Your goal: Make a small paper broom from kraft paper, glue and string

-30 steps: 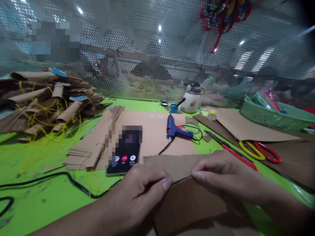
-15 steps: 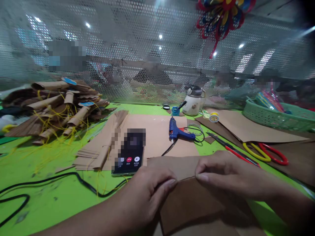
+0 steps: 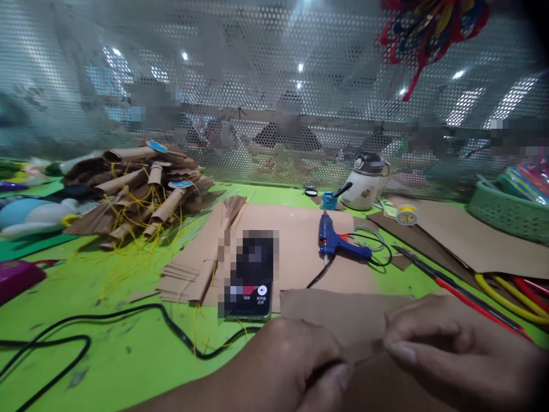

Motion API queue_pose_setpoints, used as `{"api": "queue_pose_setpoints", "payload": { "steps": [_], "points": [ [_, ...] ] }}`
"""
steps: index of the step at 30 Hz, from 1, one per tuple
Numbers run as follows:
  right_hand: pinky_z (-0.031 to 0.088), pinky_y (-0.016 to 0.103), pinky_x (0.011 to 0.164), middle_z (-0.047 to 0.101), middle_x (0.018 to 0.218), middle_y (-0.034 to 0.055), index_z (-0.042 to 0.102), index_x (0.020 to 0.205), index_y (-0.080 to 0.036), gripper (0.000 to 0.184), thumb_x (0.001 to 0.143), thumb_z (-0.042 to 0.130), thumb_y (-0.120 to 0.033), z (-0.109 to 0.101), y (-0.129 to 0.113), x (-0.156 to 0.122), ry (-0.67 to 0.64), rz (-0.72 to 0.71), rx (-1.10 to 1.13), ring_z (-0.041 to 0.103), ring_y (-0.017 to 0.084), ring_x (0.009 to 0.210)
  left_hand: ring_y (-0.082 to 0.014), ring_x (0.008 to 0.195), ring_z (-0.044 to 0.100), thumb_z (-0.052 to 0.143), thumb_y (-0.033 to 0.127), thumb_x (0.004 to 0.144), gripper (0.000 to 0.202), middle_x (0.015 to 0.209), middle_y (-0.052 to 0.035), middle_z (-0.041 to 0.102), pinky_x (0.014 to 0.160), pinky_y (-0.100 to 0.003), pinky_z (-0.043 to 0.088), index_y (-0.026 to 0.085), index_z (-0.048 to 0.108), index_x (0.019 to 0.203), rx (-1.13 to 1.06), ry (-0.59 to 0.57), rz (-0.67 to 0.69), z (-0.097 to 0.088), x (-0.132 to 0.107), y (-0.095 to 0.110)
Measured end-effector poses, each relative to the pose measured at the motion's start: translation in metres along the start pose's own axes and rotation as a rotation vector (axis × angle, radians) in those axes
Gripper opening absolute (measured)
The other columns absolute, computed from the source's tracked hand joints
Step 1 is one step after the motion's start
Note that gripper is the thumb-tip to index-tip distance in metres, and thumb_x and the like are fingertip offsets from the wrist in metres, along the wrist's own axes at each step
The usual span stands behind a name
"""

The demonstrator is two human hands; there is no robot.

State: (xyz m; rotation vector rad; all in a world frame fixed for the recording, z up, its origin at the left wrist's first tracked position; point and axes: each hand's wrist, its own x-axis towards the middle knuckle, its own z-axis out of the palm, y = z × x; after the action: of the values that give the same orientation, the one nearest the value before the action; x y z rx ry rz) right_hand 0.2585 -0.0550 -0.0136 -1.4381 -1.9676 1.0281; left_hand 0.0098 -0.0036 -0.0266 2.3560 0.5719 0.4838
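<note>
A sheet of brown paper [image 3: 338, 312] lies under both hands at the front of the table, with a folded edge running between them. My left hand [image 3: 300, 360] is closed, thumb and curled fingers pinching that edge. To its right, my right hand [image 3: 454, 337] pinches the same edge between thumb and fingertips. Beyond the left hand lies a phone [image 3: 253, 274] with a lit screen. A blue glue gun [image 3: 338, 243] rests on a light brown sheet [image 3: 295, 229] behind the paper.
Left stands a heap of pleated paper pieces [image 3: 146, 189] with yellow strings; more pleated paper [image 3: 189, 274] lies beside the phone. A black cable [image 3: 158, 315] crosses the green table [image 3: 141, 366]. Rightward are scissors [image 3: 510, 297], a yellow spool [image 3: 406, 214], a jug [image 3: 364, 180] and a green basket [image 3: 506, 212].
The view has swung left, so everything sits further right and slightly lower. Both hands still pinch the brown paper's edge, a little further apart than before.
</note>
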Motion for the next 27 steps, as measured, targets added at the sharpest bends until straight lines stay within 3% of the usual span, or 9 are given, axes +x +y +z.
{"api": "queue_pose_setpoints", "payload": {
  "steps": [5, 7, 11, 14, 20, 27],
  "points": [
    [0.027, 0.021, 0.045, 0.040, 0.055, -0.0041, 0.051, 0.061, -0.016, 0.041, 0.091, 0.056, -0.044, -0.002, -0.012, 0.004, -0.205, 0.182, 0.147, 0.035, 0.008, 0.051, -0.0119, 0.071, 0.055, 0.048, 0.015, 0.090, 0.018, 0.075, -0.0024, 0.061, 0.063, -0.021, 0.041, 0.017, 0.057, 0.074, 0.006, 0.029, 0.015, 0.001, 0.003, 0.001],
    [0.028, 0.021, 0.045, 0.042, 0.055, -0.0037, 0.052, 0.063, -0.016, 0.040, 0.093, 0.052, -0.041, -0.003, -0.013, 0.006, -0.234, 0.197, 0.158, 0.037, 0.008, 0.051, -0.0121, 0.070, 0.054, 0.045, 0.018, 0.092, 0.020, 0.076, -0.0023, 0.061, 0.061, -0.021, 0.040, 0.017, 0.057, 0.075, 0.006, 0.020, 0.002, 0.001, 0.005, -0.002],
    [0.041, 0.024, 0.061, 0.061, 0.075, 0.0031, 0.065, 0.077, -0.016, 0.020, 0.091, 0.053, -0.022, -0.001, -0.009, 0.011, -0.130, -0.028, -0.150, 0.054, 0.014, 0.070, -0.0125, 0.068, 0.053, 0.044, 0.022, 0.093, 0.024, 0.074, -0.0014, 0.061, 0.058, -0.022, 0.038, 0.018, 0.056, 0.073, 0.023, -0.006, -0.065, 0.005, 0.008, -0.013],
    [0.043, 0.028, 0.073, 0.064, 0.088, 0.0055, 0.070, 0.092, -0.019, 0.014, 0.089, 0.056, -0.017, 0.005, -0.008, 0.012, -0.072, -0.177, -0.343, 0.057, 0.017, 0.081, -0.0122, 0.068, 0.052, 0.044, 0.020, 0.093, 0.023, 0.073, -0.0001, 0.059, 0.058, -0.022, 0.037, 0.019, 0.057, 0.074, 0.068, -0.026, -0.044, 0.008, 0.009, -0.020],
    [0.040, 0.027, 0.068, 0.063, 0.082, 0.0043, 0.071, 0.088, -0.020, 0.015, 0.090, 0.056, -0.017, 0.016, -0.006, 0.008, 0.029, -0.258, -0.471, 0.055, 0.016, 0.080, -0.0150, 0.077, 0.053, 0.045, 0.020, 0.093, 0.023, 0.082, -0.0033, 0.058, 0.069, -0.026, 0.040, 0.018, 0.062, 0.077, 0.186, -0.010, 0.029, 0.010, 0.009, -0.020],
    [0.042, 0.027, 0.068, 0.065, 0.083, 0.0044, 0.071, 0.089, -0.020, 0.015, 0.092, 0.056, -0.021, 0.017, 0.001, 0.012, -0.024, -0.268, -0.470, 0.058, 0.016, 0.078, -0.0162, 0.074, 0.052, 0.045, 0.018, 0.093, 0.025, 0.081, -0.0044, 0.059, 0.065, -0.027, 0.039, 0.017, 0.066, 0.080, 0.311, 0.028, 0.078, 0.013, 0.010, -0.021]
  ]
}}
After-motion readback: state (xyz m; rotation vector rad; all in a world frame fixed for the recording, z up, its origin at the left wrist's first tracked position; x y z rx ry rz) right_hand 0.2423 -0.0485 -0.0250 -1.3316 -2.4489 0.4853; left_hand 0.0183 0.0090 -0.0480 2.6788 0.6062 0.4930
